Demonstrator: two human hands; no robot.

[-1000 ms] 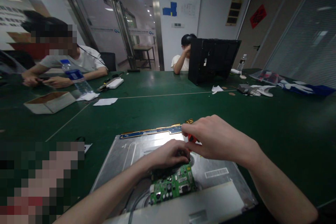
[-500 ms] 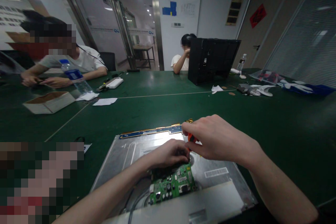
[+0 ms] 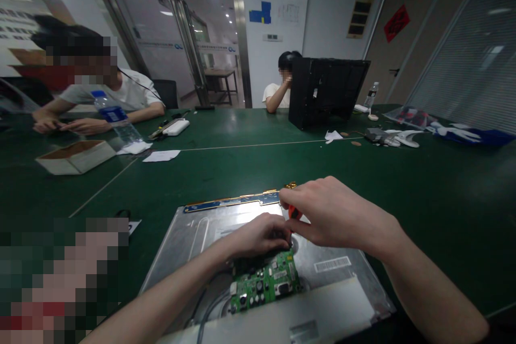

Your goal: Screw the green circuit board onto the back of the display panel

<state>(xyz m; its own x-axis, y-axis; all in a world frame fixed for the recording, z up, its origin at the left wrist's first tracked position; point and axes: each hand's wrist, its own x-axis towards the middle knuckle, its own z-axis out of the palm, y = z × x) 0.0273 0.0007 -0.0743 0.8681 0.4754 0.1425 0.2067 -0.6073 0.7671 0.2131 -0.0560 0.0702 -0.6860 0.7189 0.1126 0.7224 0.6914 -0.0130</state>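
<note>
A flat metal display panel (image 3: 341, 301) lies back side up in front of me, with a green circuit board (image 3: 266, 282) on its middle. My right hand (image 3: 334, 215) is closed around the red-and-black handle of a screwdriver (image 3: 294, 213), held upright over the board's far edge. Most of the tool is hidden by the fingers. My left hand (image 3: 260, 234) rests at that same edge, fingers curled together right beside the screwdriver's lower end; what they pinch is hidden. Along the panel's far side runs a narrow blue circuit strip (image 3: 229, 203).
Grey cables (image 3: 205, 309) run off the panel's near left. Across the green table (image 3: 226, 166) are a small open box (image 3: 76, 158), a tilted water bottle (image 3: 116, 118), a black monitor housing (image 3: 328, 91) and white gloves (image 3: 403, 138). Two people sit at the far side.
Both hands, the screwdriver and the board keep practically the same positions. Any turning of the handle is too slight to make out.
</note>
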